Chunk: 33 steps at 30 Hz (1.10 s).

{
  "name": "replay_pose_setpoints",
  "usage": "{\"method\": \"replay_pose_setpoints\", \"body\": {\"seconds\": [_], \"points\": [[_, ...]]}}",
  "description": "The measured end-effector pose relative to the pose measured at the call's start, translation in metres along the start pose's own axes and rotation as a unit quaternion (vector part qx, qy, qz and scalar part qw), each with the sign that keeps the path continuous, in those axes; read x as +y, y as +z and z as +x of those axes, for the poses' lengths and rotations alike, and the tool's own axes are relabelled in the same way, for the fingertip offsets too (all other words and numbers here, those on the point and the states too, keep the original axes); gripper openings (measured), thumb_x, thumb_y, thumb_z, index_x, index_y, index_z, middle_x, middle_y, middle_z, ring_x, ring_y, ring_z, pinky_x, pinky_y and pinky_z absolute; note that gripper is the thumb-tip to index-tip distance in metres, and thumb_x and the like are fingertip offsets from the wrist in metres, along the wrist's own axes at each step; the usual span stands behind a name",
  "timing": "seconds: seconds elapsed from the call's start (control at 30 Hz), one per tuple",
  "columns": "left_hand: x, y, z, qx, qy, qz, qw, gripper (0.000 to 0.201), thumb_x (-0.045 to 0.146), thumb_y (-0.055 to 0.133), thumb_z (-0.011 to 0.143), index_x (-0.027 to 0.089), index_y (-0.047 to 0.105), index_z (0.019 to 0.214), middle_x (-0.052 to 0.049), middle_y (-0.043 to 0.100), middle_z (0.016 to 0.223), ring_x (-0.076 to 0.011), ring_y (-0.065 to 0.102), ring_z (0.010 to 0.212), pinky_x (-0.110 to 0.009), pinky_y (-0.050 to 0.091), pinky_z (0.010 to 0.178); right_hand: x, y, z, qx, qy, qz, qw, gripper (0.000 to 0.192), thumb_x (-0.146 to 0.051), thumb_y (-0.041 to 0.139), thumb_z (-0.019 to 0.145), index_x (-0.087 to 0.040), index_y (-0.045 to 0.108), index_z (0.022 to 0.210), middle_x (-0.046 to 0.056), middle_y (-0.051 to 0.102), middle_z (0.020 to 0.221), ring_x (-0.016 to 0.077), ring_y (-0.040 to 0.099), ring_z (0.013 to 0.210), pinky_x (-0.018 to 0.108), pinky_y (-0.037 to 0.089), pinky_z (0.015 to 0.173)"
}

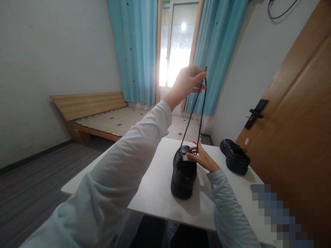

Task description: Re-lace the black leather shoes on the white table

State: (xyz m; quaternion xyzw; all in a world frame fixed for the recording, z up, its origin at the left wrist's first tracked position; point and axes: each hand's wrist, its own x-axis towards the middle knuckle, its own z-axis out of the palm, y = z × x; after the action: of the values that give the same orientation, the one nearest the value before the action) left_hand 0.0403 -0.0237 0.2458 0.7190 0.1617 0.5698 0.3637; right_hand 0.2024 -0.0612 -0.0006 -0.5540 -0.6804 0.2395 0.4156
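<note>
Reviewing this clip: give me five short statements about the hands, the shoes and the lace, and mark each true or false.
1. The left hand is raised and pinches the black shoelace taut above the table. True.
2. The right hand rests on the near black shoe. True.
3. The second black shoe lies on the floor. False: it sits on the white table, to the right of the near shoe.
4. Both ends of the lace hang loose over the table edge. False: both strands run up from the shoe to the raised hand.
5. The curtains by the window are blue. True.
</note>
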Motion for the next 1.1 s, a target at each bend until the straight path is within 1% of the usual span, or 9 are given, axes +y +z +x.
{"method": "replay_pose_setpoints", "body": {"seconds": [0.1,0.23,0.37,0.47,0.6,0.73,0.83,1.0,1.1], "points": [[-0.003,-0.001,-0.002,0.004,0.009,-0.001,1.0,0.007,0.011,0.051,0.081,0.012,0.051,0.074,0.0,0.055,0.07,-0.0124,0.065,0.072,-0.025,0.052,0.069,0.0,-0.001,0.0,0.006,-0.012,-0.006,1.0,0.077,-0.05,0.067,0.066,-0.019,0.035,0.129,0.009,0.06,0.1,0.0224,0.061,0.088,0.04,0.051,0.077],[-0.006,-0.006,-0.005,-0.01,0.018,-0.015,1.0,0.013,0.008,0.046,0.081,0.011,0.048,0.069,0.001,0.051,0.066,-0.0128,0.065,0.068,-0.028,0.052,0.067,0.0,-0.002,-0.001,0.001,-0.027,-0.013,1.0,0.075,-0.05,0.065,0.067,-0.02,0.035,0.128,0.009,0.059,0.1,0.0225,0.061,0.089,0.04,0.051,0.077],[-0.015,-0.015,-0.009,0.007,-0.025,-0.011,1.0,0.013,0.007,0.045,0.079,0.012,0.047,0.067,0.0,0.055,0.064,-0.0123,0.064,0.067,-0.03,0.052,0.068,0.0,-0.002,-0.001,-0.002,-0.012,-0.018,1.0,0.074,-0.051,0.065,0.067,-0.02,0.036,0.127,0.009,0.059,0.101,0.0229,0.061,0.089,0.039,0.051,0.076],[-0.032,-0.025,-0.014,0.004,-0.06,-0.029,0.998,0.008,0.011,0.052,0.076,0.013,0.048,0.07,-0.002,0.059,0.065,-0.012,0.064,0.072,-0.029,0.052,0.072,0.0,-0.002,-0.001,0.006,-0.009,-0.018,1.0,0.073,-0.05,0.067,0.065,-0.022,0.037,0.126,0.008,0.06,0.101,0.0228,0.061,0.089,0.039,0.051,0.077],[-0.064,-0.038,-0.032,-0.012,-0.1,-0.035,0.994,0.011,0.016,0.059,0.072,0.013,0.048,0.068,-0.003,0.061,0.066,-0.0125,0.064,0.069,-0.028,0.053,0.069,-0.001,-0.001,-0.001,0.01,-0.01,-0.02,1.0,0.076,-0.05,0.066,0.066,-0.02,0.035,0.128,0.009,0.061,0.101,0.023,0.061,0.09,0.04,0.05,0.079],[-0.096,-0.042,-0.055,-0.004,-0.147,-0.028,0.989,0.015,0.018,0.059,0.07,0.013,0.046,0.068,-0.004,0.062,0.071,-0.0143,0.065,0.069,-0.03,0.053,0.066,-0.005,-0.002,-0.001,0.013,-0.014,-0.027,0.999,0.081,-0.05,0.066,0.066,-0.019,0.03,0.132,0.011,0.059,0.105,0.0239,0.06,0.093,0.042,0.048,0.082],[-0.114,-0.043,-0.071,0.003,-0.181,-0.005,0.984,0.014,0.019,0.057,0.071,0.013,0.045,0.069,-0.004,0.063,0.074,-0.0143,0.065,0.07,-0.029,0.052,0.064,-0.009,-0.003,-0.001,0.019,-0.027,-0.033,0.999,0.081,-0.049,0.066,0.066,-0.02,0.029,0.133,0.012,0.057,0.108,0.0245,0.06,0.094,0.042,0.048,0.082],[-0.136,-0.045,-0.093,0.01,-0.175,0.056,0.983,0.015,0.022,0.055,0.073,0.015,0.042,0.071,-0.005,0.068,0.079,-0.01,0.061,0.065,-0.023,0.047,0.061,-0.016,-0.001,-0.001,0.049,-0.073,-0.07,0.994,0.071,-0.041,0.064,0.07,-0.023,0.032,0.131,0.012,0.055,0.114,0.0261,0.056,0.101,0.044,0.046,0.084],[-0.145,-0.044,-0.107,0.0,-0.16,0.061,0.985,0.014,0.024,0.054,0.074,0.016,0.043,0.073,-0.004,0.068,0.076,-0.0092,0.059,0.063,-0.021,0.045,0.06,-0.021,0.001,-0.002,0.08,-0.131,-0.093,0.984,0.062,-0.035,0.062,0.072,-0.024,0.036,0.127,0.012,0.053,0.118,0.0263,0.052,0.108,0.046,0.042,0.09]]}}
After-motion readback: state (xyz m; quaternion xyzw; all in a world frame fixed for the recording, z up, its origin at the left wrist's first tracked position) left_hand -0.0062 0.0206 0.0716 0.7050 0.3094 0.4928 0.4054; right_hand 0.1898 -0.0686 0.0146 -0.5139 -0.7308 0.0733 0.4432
